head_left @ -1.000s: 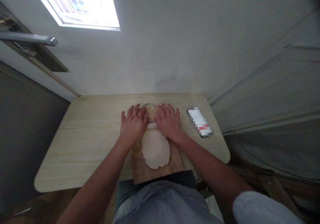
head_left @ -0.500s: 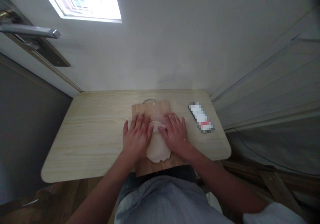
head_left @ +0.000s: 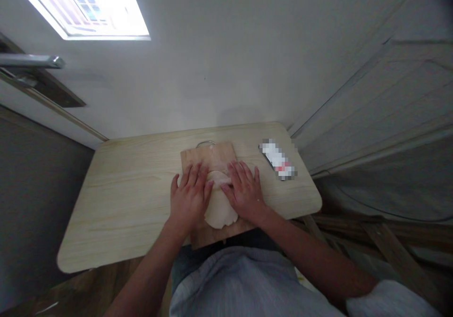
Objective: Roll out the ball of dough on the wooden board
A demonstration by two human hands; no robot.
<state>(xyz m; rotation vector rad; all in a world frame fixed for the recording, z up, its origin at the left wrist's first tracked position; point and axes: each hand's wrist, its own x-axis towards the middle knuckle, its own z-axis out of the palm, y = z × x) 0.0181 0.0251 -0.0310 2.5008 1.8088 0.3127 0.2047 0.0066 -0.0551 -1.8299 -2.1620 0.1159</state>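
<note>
A flat, pale sheet of dough point(head_left: 221, 211) with an uneven edge lies on a wooden cutting board point(head_left: 207, 154). Across the dough's upper part runs a pale raised band; whether it is a fold or something else I cannot tell. My left hand point(head_left: 190, 192) rests palm down on the dough's left side, fingers stretched forward and thumb pointing inward. On the opposite side my right hand point(head_left: 245, 189) lies in the same way, its thumb near the band. Both hands partly hide the dough and the board beneath them.
The board lies on a light wooden table point(head_left: 127, 204) with rounded corners. A phone point(head_left: 278, 160), its screen blurred out, lies to the right. Behind the table stands a white door point(head_left: 198, 86) with a metal handle point(head_left: 31, 62) and a bright window pane point(head_left: 106, 12).
The camera view has turned slightly, so the table and door sit differently in the picture. My hands keep nearly the same place on the dough, with a slightly wider gap between the thumbs.
</note>
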